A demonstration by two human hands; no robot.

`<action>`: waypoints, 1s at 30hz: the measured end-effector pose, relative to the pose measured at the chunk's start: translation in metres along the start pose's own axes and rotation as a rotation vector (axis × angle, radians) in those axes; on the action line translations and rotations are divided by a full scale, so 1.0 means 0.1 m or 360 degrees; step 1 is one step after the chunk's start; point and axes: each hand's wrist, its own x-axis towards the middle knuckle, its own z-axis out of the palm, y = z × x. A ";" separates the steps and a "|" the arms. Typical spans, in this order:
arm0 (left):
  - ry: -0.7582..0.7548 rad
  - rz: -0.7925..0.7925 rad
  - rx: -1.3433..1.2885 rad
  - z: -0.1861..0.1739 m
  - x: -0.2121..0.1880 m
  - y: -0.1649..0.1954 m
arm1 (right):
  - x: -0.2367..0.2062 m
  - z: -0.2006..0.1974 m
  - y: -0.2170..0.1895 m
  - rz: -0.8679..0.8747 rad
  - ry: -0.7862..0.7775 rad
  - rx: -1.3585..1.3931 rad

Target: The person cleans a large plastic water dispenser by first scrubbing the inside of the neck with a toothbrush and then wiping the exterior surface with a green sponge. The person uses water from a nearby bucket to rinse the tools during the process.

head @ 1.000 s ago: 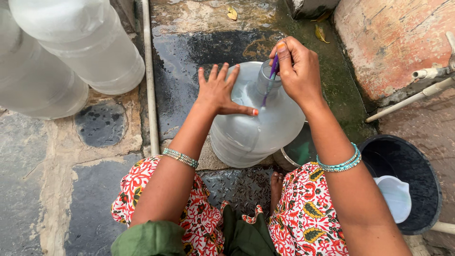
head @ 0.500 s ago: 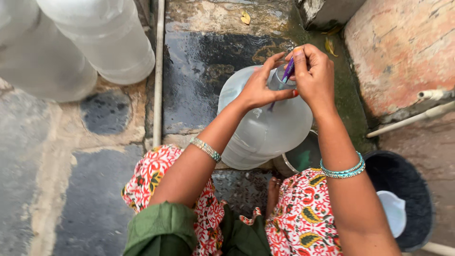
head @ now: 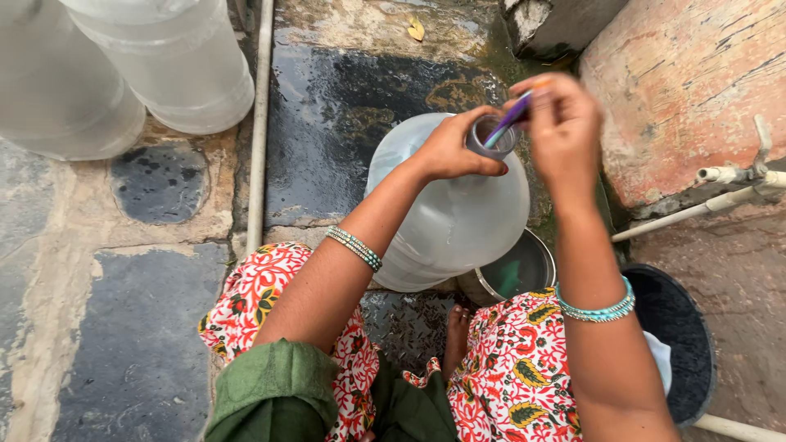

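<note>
A large translucent water jar [head: 458, 221] stands on the wet stone floor between my knees. My left hand [head: 454, 147] grips the jar's neck just below its round mouth [head: 491, 135]. My right hand [head: 561, 123] holds a purple toothbrush [head: 509, 119] by the handle, with its lower end dipped into the mouth of the jar. Both wrists carry beaded bangles.
Two more big translucent jars [head: 176, 61] lie at the top left. A white pipe [head: 258, 123] runs along the floor. A steel pot [head: 512, 270] sits behind the jar, a black tub [head: 684, 344] at the right, and a tap pipe [head: 720, 184] by the reddish wall.
My left hand slid from the jar's shoulder up to its neck and closed round it. The view has drawn nearer, and my right hand stays at the mouth with the toothbrush.
</note>
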 end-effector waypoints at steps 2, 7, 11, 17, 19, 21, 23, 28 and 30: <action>0.0045 0.0001 0.0016 -0.01 -0.02 -0.01 | -0.01 0.10 0.03 0.0103 -0.0061 -0.0176; -0.0011 0.0194 0.0051 -0.16 -0.11 0.04 | -0.02 0.18 -0.09 -0.0207 -0.0100 -0.0556; -0.0029 0.0186 0.0121 -0.29 -0.19 0.10 | -0.05 0.24 -0.14 -0.0129 -0.0054 -0.0543; -0.0060 0.0230 0.0247 -0.35 -0.29 0.04 | -0.10 0.35 -0.04 0.0172 0.0150 -0.0017; -0.0052 0.0262 0.0224 -0.35 -0.30 0.01 | -0.11 0.41 -0.02 0.0225 0.0144 0.0230; 0.0020 0.0267 0.0257 -0.35 -0.32 -0.02 | -0.13 0.46 -0.02 0.0259 0.0104 0.0460; 0.0071 0.0264 0.0311 -0.33 -0.34 -0.02 | -0.16 0.49 -0.03 0.0290 0.0100 0.0451; -0.0032 0.0086 0.0332 -0.31 -0.40 0.08 | -0.21 0.43 -0.03 0.0341 0.0132 0.0179; -0.0036 0.0085 0.0345 -0.32 -0.40 0.16 | -0.20 0.38 -0.03 0.0367 0.0053 -0.0023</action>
